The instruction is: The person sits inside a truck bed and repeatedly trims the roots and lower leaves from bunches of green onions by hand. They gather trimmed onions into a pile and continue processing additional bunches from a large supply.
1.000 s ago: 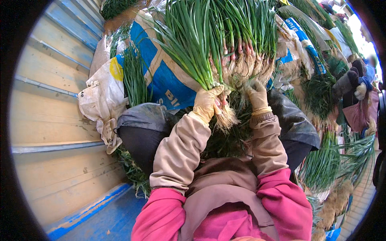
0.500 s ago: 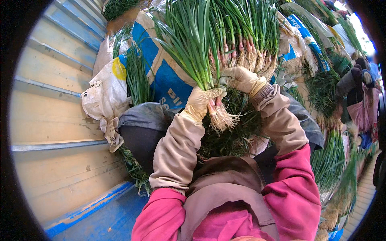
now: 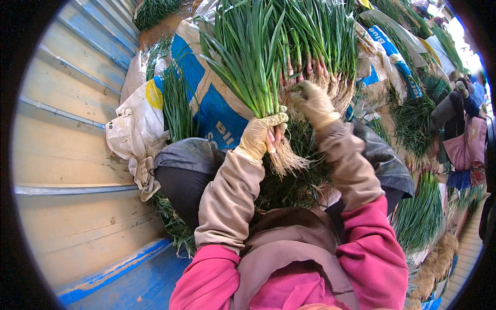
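A bunch of green garlic (image 3: 247, 77) with long flat leaves, pinkish stem bases and stringy pale roots is in my gloved left hand (image 3: 259, 135). The hand wraps round it just above the roots, which hang down to the right. My gloved right hand (image 3: 315, 105) is to the right of the bunch, fingers curled, at the root side of a larger pile of green garlic (image 3: 323, 44). Whatever its fingertips hold, if anything, cannot be made out. That pile lies in front of me, leaves pointing away and roots toward me.
A blue and white sack (image 3: 222, 106) lies beneath the pile. A whitish sack (image 3: 135, 121) stands by the ribbed metal wall (image 3: 72, 150) at left. Loose greens (image 3: 289, 186) lie between my knees. Bundled greens (image 3: 421, 212) and another person's hand (image 3: 462, 88) are at right.
My right hand has moved away from the held bunch, slightly up and right to the pile's roots. The left hand keeps its grip, lowered slightly.
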`<state>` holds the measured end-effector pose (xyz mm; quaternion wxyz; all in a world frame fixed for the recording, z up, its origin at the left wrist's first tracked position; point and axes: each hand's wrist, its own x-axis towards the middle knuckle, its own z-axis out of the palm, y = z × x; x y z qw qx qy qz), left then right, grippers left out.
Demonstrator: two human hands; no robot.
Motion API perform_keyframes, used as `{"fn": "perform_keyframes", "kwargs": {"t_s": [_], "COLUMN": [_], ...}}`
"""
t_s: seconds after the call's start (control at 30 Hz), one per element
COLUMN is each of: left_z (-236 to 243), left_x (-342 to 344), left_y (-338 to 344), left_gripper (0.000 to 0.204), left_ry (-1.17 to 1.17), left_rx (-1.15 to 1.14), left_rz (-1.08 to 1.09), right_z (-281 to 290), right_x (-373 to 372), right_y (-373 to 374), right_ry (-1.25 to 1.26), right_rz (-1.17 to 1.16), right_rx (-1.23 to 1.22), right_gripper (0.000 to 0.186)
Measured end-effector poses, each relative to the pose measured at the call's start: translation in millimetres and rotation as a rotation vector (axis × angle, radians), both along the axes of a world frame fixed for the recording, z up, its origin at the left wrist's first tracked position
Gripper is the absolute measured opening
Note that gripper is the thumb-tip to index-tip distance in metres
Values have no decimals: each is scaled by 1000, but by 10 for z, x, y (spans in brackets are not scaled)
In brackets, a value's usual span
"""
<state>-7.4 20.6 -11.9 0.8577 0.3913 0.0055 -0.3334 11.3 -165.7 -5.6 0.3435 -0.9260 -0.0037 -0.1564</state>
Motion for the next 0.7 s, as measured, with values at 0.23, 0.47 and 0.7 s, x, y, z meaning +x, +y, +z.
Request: {"fn": "perform_keyframes", "kwargs": {"t_s": [0.23,0.47,0.7], "left_z": [89,-11,-101], "left_x": [19,28,17], "left_y": [-89,-353,-382], "left_gripper": [19,24,18], "left_ry": [-63,-45,-126], "left_rx": [130,224,221], "left_rz": [101,59,226], "right_z": [158,-12,-229], "right_x": [-259,-261,-173], "right_y": [177,20,244], "right_ry": [238,250,191], "right_rz": [-90,98,2], "right_rx": [26,961,1383], "right_gripper": [25,29,14]}}
